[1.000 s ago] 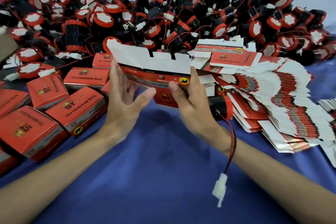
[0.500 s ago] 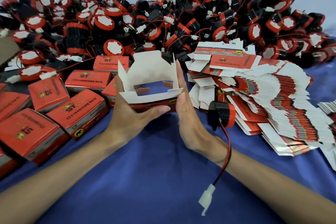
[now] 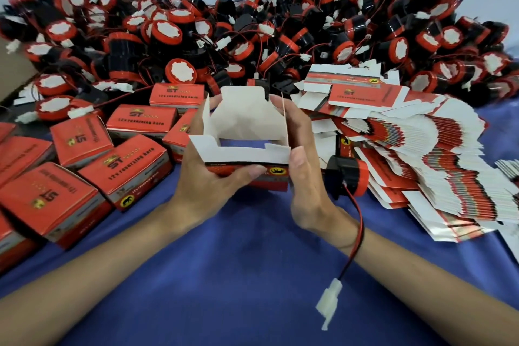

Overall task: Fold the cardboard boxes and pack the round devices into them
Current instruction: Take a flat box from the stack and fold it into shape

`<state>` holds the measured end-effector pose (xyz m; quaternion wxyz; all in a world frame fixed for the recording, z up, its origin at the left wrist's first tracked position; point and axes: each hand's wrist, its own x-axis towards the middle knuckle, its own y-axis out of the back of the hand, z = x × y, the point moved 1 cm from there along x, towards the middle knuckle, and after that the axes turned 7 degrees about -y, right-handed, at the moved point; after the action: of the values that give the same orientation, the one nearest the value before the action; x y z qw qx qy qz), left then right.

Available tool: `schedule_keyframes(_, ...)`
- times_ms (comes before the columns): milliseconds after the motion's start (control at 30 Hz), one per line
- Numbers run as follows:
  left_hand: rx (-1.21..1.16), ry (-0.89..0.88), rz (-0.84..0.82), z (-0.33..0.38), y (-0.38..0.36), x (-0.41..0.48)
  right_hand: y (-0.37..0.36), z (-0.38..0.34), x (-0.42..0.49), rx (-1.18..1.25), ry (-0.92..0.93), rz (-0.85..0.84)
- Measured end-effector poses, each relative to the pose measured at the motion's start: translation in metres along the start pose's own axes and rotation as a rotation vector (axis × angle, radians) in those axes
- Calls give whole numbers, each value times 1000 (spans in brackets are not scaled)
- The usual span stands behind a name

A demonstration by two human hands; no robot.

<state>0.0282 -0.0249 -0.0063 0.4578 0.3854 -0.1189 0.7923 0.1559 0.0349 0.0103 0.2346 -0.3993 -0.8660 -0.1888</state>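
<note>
Left hand and right hand both grip a half-folded box, flaps open; finished boxes sit at left, while piled round devices and flat blanks remain.

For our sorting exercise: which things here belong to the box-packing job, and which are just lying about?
Job: open box, left hand, right hand, round device, device pile, flat boxes, closed boxes.
Lying about: blue cloth, brown board at left edge.
</note>
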Motion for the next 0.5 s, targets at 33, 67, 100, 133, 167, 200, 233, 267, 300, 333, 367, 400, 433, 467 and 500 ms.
schedule_keyframes(33,-7,-4,7,0,1,0,0,-3,1,5,7,1)
schedule_keyframes(67,-14,-5,11,1,1,0,1,-5,2,23,12,4)
schedule_keyframes(100,-21,-4,19,2,0,0,2,-5,3,49,9,9)
schedule_keyframes(133,-34,-14,32,2,-1,-1,3,-5,4,81,0,21)
schedule_keyframes(167,-46,-47,48,1,-1,-2,3,-5,4,108,-10,36)
schedule_keyframes(200,-61,-75,67,0,-1,-3,2,-5,4,119,-20,50)
schedule_keyframes(233,-87,-82,97,-1,-1,-2,0,-4,3,114,-24,67)
schedule_keyframes(267,-116,-71,134,-3,-1,-1,-3,-3,2,99,-25,80)
schedule_keyframes(300,-150,-57,168,-6,-1,-1,-6,-3,1,82,-27,85)
schedule_keyframes(333,-168,-57,196,-9,1,-2,-8,-2,1,70,-27,84)
schedule_keyframes(367,-184,-56,217,-12,1,-2,-9,-1,0,60,-19,84)
schedule_keyframes(400,-193,-65,231,-12,2,-3,-9,0,1,48,-7,85)
schedule_keyframes(433,-187,-81,240,-12,2,-2,-9,1,0,36,7,89)
schedule_keyframes(467,-177,-103,245,-12,3,-1,-9,3,0,33,21,92)
schedule_keyframes(500,-177,-120,242,-12,2,0,-9,4,-1,40,25,99)
